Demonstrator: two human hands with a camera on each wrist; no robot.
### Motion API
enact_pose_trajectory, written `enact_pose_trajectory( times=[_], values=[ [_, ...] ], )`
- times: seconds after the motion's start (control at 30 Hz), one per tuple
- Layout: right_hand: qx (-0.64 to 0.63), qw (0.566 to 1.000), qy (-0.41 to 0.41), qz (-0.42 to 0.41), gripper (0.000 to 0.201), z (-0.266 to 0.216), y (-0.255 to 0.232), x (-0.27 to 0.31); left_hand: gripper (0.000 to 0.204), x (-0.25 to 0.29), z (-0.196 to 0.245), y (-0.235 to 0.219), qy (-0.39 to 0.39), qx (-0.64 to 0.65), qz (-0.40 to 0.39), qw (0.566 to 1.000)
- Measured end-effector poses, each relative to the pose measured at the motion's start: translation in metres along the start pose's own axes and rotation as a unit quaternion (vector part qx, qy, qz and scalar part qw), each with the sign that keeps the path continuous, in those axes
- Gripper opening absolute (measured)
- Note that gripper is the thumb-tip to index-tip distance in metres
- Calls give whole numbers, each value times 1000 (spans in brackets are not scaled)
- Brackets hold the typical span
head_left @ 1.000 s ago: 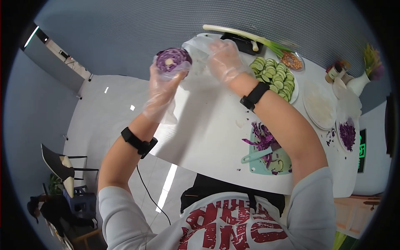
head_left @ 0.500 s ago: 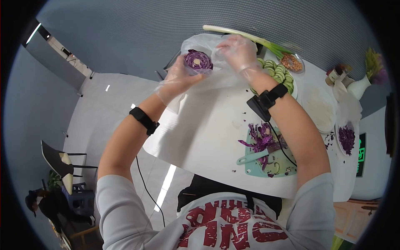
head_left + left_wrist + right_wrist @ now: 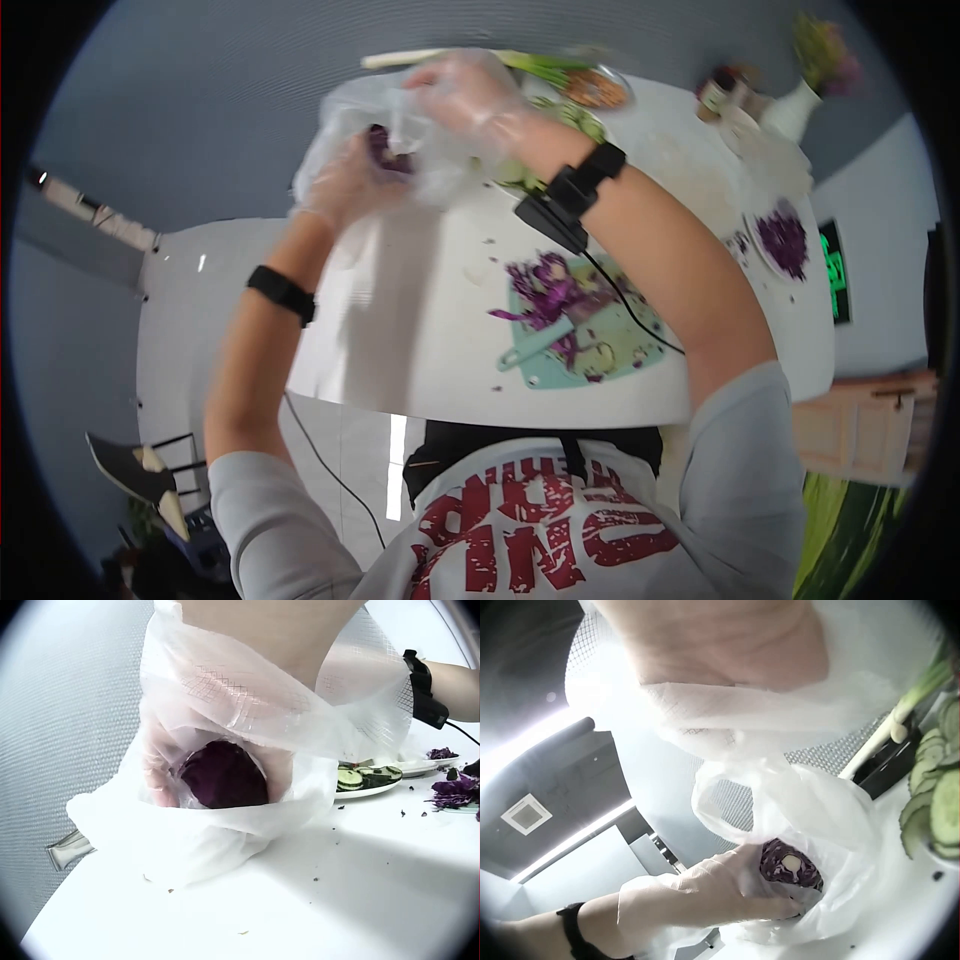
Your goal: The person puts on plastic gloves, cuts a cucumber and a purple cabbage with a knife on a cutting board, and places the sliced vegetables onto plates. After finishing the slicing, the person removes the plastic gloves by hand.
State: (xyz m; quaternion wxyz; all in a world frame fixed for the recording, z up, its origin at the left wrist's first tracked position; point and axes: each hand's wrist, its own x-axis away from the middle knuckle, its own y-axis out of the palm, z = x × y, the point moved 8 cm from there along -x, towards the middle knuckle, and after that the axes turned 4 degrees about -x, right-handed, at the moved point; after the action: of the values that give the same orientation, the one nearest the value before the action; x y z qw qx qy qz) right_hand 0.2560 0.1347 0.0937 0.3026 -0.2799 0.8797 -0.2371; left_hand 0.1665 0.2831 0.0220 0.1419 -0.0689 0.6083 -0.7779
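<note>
My gloved left hand (image 3: 345, 188) grips a cut red cabbage (image 3: 387, 152) inside the mouth of a white plastic bag (image 3: 338, 112). The pale core of its cut face shows in the right wrist view, where the cabbage (image 3: 793, 868) has the bag (image 3: 844, 825) around it. From the left wrist, the dark rounded outside of the cabbage (image 3: 225, 776) appears between thumb and fingers. Higher up, my gloved right hand (image 3: 468, 95) pinches the upper edge of the bag, which is held up there. In the right wrist view its fingertips are hidden.
A knife (image 3: 537, 343) and cabbage scraps (image 3: 545, 290) lie on a green cutting board (image 3: 635, 352). Beyond the right forearm are cucumber slices (image 3: 582, 120), peanuts (image 3: 596, 88) and a plate of shredded cabbage (image 3: 782, 242). A long green onion (image 3: 425, 58) lies at the back.
The left hand has brought the cabbage from beside the bag into its mouth. The right hand has lifted the bag's edge. The head view has shifted, moving the table's contents left.
</note>
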Motion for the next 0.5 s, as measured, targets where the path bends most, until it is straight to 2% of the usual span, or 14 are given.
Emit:
enact_pose_trajectory(
  times=[0.1,0.17,0.23,0.3,0.33,0.4,0.43,0.5],
  values=[
    [35,998,-50,-3,27,-13,-18,23,77,6,9,-6,75,33,10,997],
    [43,995,-86,-26,33,-27,-33,46,77,9,1,-8,53,2,19,998],
    [59,995,-70,-34,33,-24,-48,66,77,22,15,-17,53,-14,19,998],
    [91,992,-69,-54,31,-23,-63,92,68,46,32,-37,63,16,39,997],
    [93,992,-63,-50,31,-22,-75,107,68,53,25,-33,70,16,35,997],
    [104,990,-54,-76,28,-18,-94,139,58,69,6,-46,102,-116,170,973],
    [104,991,-47,-72,28,-13,-103,155,58,83,13,-49,109,-115,166,973],
    [146,978,-28,-146,25,-1,-107,188,51,120,33,-72,108,-138,212,961]
  ],
)
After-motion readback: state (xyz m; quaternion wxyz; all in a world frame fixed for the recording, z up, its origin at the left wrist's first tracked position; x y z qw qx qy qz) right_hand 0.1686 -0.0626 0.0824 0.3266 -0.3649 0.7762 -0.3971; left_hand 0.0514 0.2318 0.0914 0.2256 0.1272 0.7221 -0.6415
